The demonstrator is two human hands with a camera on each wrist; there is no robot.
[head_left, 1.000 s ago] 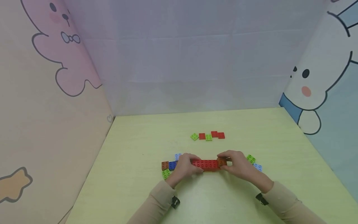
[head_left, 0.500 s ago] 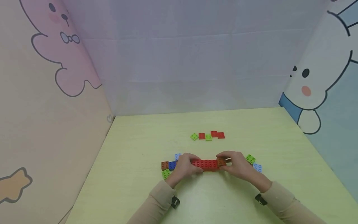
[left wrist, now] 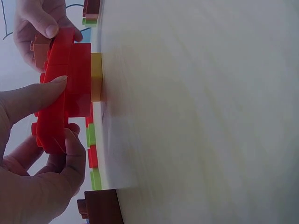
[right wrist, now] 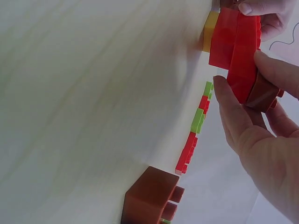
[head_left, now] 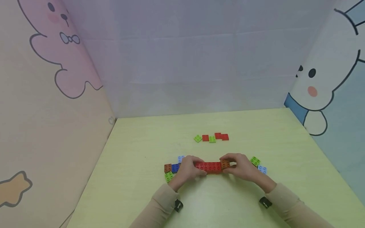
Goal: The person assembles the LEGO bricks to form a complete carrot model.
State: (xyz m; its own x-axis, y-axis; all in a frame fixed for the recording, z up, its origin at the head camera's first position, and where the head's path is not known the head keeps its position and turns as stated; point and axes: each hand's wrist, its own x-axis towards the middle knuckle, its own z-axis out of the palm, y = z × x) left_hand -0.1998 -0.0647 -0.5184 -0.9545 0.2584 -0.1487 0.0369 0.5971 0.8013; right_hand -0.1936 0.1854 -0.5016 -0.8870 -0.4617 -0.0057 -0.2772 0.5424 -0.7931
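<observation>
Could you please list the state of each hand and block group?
Left hand: gripping red stack
Right hand: pinching brown block
Red stack: held, yellow block beneath
Brown block: atop red stack's end
Far blocks: lined up, unheld
Left blocks: clustered, unheld
Right blocks: clustered, unheld

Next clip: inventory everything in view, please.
Red studded plastic bricks: 2+, red, centre
Square brown plastic brick: 1, brown, at the red bricks' right end
Yellow plastic block: 1, yellow, beneath the red bricks
Thin square plastic pieces: 5, three red and two green, far row
Left studded plastic bricks: 4+, brown, dark blue, light blue, green, left of centre
Right studded plastic bricks: 3+, green, light blue, brown, right of centre
Flat table: 1, pale yellow-green, below
Walls: 3, beige left, pale lavender back, light blue right
Small wrist devices: 2, black, at cuffs
Fabric sleeves: 2, beige, forearms
Left hand: 1, bare, gripping red bricks
Right hand: 1, bare, pinching square brown brick
</observation>
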